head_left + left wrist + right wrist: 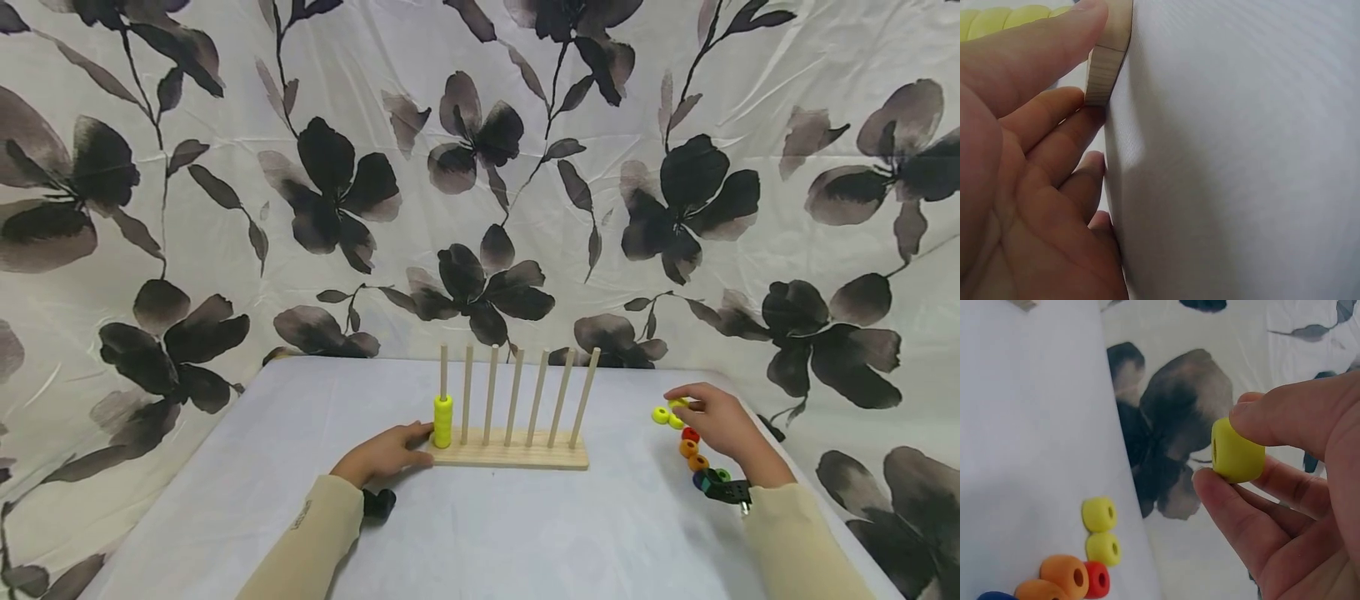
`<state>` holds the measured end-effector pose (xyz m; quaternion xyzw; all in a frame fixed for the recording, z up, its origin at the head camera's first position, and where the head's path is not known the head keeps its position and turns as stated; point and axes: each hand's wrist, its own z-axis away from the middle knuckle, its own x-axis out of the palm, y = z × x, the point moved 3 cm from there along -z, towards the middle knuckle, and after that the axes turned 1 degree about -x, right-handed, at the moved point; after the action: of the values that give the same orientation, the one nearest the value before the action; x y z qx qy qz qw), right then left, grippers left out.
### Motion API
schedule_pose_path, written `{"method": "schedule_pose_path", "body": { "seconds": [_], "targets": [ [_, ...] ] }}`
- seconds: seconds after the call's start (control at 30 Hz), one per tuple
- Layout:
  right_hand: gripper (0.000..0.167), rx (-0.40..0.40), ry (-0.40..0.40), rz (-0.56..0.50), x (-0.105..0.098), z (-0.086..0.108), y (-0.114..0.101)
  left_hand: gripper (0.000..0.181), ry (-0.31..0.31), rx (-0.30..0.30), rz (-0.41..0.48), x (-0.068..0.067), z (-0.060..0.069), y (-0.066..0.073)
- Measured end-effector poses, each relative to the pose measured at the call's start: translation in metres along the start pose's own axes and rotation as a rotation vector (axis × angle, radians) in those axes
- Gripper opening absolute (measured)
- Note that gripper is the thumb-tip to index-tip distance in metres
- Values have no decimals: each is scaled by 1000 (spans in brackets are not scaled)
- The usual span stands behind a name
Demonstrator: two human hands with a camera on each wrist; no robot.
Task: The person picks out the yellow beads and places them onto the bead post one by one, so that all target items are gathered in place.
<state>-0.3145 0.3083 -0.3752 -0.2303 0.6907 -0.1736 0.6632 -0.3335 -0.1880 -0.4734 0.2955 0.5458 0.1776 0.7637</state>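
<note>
Yellow rounded bead with a hole (1238,456) is pinched in your right hand (718,419), near two loose yellow beads (1099,514) on the white-covered table (525,533). Your left hand (382,454) grips the left end of the pale wooden seven-peg rack (510,455), beside the stacked yellow beads (443,421) on its leftmost peg (443,367).

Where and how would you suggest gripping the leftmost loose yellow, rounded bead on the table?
I'd probably pinch that yellow, rounded bead by its curved side wall, from above: its hole appears to face up, so a side grip leaves it clear. Avoid its right, where a second yellow bead sits close.
</note>
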Motion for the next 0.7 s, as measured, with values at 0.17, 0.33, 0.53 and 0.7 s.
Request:
{"method": "schedule_pose_path", "body": {
  "seconds": [0.17, 0.33, 0.53, 0.7],
  "targets": [
    [28, -35, 0, 13, 0, 3, -8, 69, 3, -8, 8, 0, 1, -3],
    [27, -64, 2, 0, -3, 4, -15, 70, -1, -5, 10, 1, -1, -2],
    [25, -124, 32, 1, -7, 4, -26, 71, -2, -15, 9, 1, -3, -3],
    [25, -175, 62, 18, -12, 6, -37, 71, 0, -20, 10, 1, -3, -3]
  ]
}}
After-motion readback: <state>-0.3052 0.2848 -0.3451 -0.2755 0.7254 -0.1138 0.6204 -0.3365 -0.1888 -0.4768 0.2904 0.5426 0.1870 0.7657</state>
